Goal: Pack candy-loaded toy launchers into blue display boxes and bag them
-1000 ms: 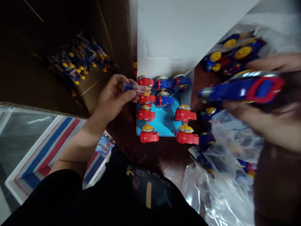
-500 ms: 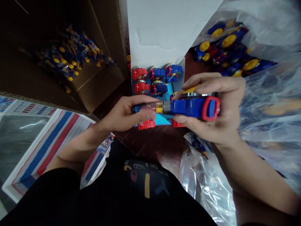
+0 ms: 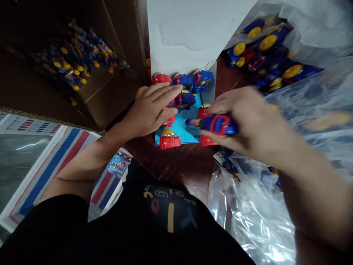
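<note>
A display box with a blue inside [image 3: 187, 137] and a raised white lid [image 3: 193, 33] holds several red and blue watch-like toys. My left hand [image 3: 154, 106] lies over the toys on the box's left side, fingers stretched out and touching them. Low in the box, a red toy [image 3: 170, 141] sits at the left front corner. My right hand [image 3: 242, 121], blurred by motion, grips a blue toy with a red buckle [image 3: 220, 124] over the box's right side. Another red toy [image 3: 206, 140] shows beneath it.
An open cardboard carton [image 3: 116, 84] with several small candy-filled pieces [image 3: 74, 70] stands at the left. Blue and yellow toys [image 3: 267, 42] lie in plastic at the upper right. Clear plastic bags [image 3: 256, 213] lie at the lower right. Striped printed boxes [image 3: 44, 176] are at the lower left.
My left hand has let go of the candy-filled tube and moved up onto the toys. My right hand has lowered the blue toy toward the box, its strap now pointing left.
</note>
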`<state>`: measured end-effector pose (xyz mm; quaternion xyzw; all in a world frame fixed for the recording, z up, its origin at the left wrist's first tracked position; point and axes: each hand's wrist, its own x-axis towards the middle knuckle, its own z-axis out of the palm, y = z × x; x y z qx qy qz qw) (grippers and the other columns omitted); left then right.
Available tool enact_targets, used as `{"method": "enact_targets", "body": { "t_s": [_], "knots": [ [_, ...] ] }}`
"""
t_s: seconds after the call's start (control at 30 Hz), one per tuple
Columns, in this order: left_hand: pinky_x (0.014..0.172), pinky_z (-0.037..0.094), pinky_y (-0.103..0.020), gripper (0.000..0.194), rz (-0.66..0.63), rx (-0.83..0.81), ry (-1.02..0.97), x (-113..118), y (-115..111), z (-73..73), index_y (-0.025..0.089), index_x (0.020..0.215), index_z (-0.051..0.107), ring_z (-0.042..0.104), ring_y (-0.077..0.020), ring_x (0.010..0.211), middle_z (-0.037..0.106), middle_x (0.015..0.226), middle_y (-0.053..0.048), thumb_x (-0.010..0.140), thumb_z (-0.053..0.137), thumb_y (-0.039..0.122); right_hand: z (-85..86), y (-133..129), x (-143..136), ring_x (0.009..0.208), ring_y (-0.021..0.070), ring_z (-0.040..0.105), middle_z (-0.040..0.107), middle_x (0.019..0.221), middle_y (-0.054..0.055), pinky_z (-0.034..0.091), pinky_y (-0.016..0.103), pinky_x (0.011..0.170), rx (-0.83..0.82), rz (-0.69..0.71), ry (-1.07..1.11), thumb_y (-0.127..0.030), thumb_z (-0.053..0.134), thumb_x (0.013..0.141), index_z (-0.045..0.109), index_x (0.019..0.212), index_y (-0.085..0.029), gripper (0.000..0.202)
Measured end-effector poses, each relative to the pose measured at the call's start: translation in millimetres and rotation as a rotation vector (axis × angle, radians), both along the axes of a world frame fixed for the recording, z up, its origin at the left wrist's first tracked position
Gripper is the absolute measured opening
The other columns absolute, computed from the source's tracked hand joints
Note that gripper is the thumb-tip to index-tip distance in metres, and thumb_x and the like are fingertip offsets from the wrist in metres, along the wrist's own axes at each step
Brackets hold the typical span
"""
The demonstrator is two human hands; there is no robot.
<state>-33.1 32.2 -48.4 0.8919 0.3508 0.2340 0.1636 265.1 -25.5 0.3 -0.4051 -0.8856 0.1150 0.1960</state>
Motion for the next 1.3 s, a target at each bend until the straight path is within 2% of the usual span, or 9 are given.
{"method": "enact_targets", "body": {
  "t_s": [0.07, 0.23, 0.4, 0.53, 0.7, 0.93, 1.07, 1.17, 1.3],
  "knots": [
    [0.129, 0.033, -0.057, 0.058, -0.007, -0.037, 0.058, 2, 2, -14.3, 0.029, 0.161, 0.059, 0.047, -0.0350, 0.161, 0.059, 0.167, -0.009, 0.118, 0.033, 0.058, -21.0, 7, -6, 0.126, 0.0360, 0.065, 0.065, 0.134, 0.019, 0.059, 0.056, 0.105, 0.019, 0.136, -0.096, -0.040, 0.058, 0.108, 0.056, 0.138, -0.019, 0.037],
    [0.131, 0.031, -0.055, 0.054, 0.003, -0.081, 0.049, 7, 3, -35.9, 0.029, 0.155, 0.065, 0.042, -0.0335, 0.166, 0.058, 0.168, -0.009, 0.118, 0.039, 0.057, -58.8, 21, -29, 0.118, 0.0322, 0.065, 0.066, 0.125, 0.014, 0.060, 0.050, 0.101, 0.091, 0.195, -0.224, -0.031, 0.056, 0.106, 0.061, 0.130, -0.020, 0.027],
    [0.133, 0.029, -0.055, 0.052, 0.019, -0.089, 0.021, 9, 5, -36.5, 0.028, 0.151, 0.068, 0.042, -0.0325, 0.165, 0.059, 0.166, -0.009, 0.118, 0.037, 0.054, -47.2, 40, -32, 0.120, 0.0337, 0.066, 0.068, 0.123, 0.016, 0.062, 0.051, 0.101, -0.032, 0.231, -0.205, -0.040, 0.058, 0.106, 0.064, 0.130, -0.018, 0.034],
    [0.134, 0.028, -0.057, 0.051, 0.039, -0.099, 0.032, 11, 4, -36.1, 0.029, 0.150, 0.069, 0.042, -0.0325, 0.166, 0.059, 0.167, -0.007, 0.118, 0.037, 0.053, -29.5, 40, -19, 0.134, 0.0389, 0.064, 0.063, 0.142, 0.019, 0.059, 0.057, 0.110, -0.092, 0.143, -0.196, -0.056, 0.057, 0.107, 0.060, 0.145, -0.019, 0.053],
    [0.134, 0.031, -0.056, 0.052, 0.042, -0.083, 0.001, 12, 2, -38.6, 0.032, 0.153, 0.066, 0.043, -0.0296, 0.165, 0.060, 0.166, -0.005, 0.119, 0.032, 0.054, -30.8, 31, -25, 0.133, 0.0348, 0.066, 0.063, 0.144, 0.017, 0.062, 0.051, 0.108, -0.127, 0.097, -0.194, -0.040, 0.054, 0.111, 0.064, 0.145, -0.020, 0.041],
    [0.135, 0.033, -0.057, 0.060, -0.004, -0.035, -0.082, 1, 2, -27.5, 0.034, 0.166, 0.049, 0.043, -0.0310, 0.166, 0.048, 0.175, -0.008, 0.116, 0.037, 0.064, -37.4, 33, -40, 0.107, 0.0304, 0.075, 0.067, 0.139, 0.017, 0.066, 0.041, 0.077, -0.097, 0.046, -0.247, -0.044, 0.061, 0.108, 0.064, 0.144, -0.017, 0.044],
    [0.138, 0.024, -0.061, 0.056, -0.047, -0.058, 0.039, 12, -2, -21.3, 0.044, 0.156, 0.061, 0.051, -0.0325, 0.160, 0.059, 0.167, -0.001, 0.107, 0.056, 0.072, -24.7, 22, -15, 0.131, 0.0364, 0.070, 0.061, 0.154, 0.017, 0.066, 0.053, 0.100, 0.004, 0.041, -0.174, -0.053, 0.058, 0.109, 0.062, 0.147, -0.023, 0.049],
    [0.136, 0.028, -0.060, 0.038, -0.065, -0.040, 0.014, 21, -4, -22.0, 0.044, 0.144, 0.070, 0.065, -0.0287, 0.145, 0.072, 0.151, 0.001, 0.109, 0.064, 0.057, -27.0, 20, 8, 0.131, 0.0385, 0.071, 0.065, 0.150, 0.018, 0.065, 0.058, 0.105, 0.033, -0.048, -0.139, -0.054, 0.059, 0.109, 0.068, 0.140, -0.021, 0.046],
    [0.119, 0.044, -0.053, 0.022, -0.120, 0.078, -0.059, 22, -6, -20.6, 0.036, 0.132, 0.074, 0.075, -0.0223, 0.126, 0.077, 0.143, 0.000, 0.112, 0.066, 0.036, -40.0, 19, 31, 0.122, 0.0310, 0.076, 0.075, 0.136, 0.011, 0.068, 0.052, 0.102, -0.094, -0.071, -0.052, -0.044, 0.060, 0.110, 0.074, 0.135, -0.025, 0.034]
  ]
}}
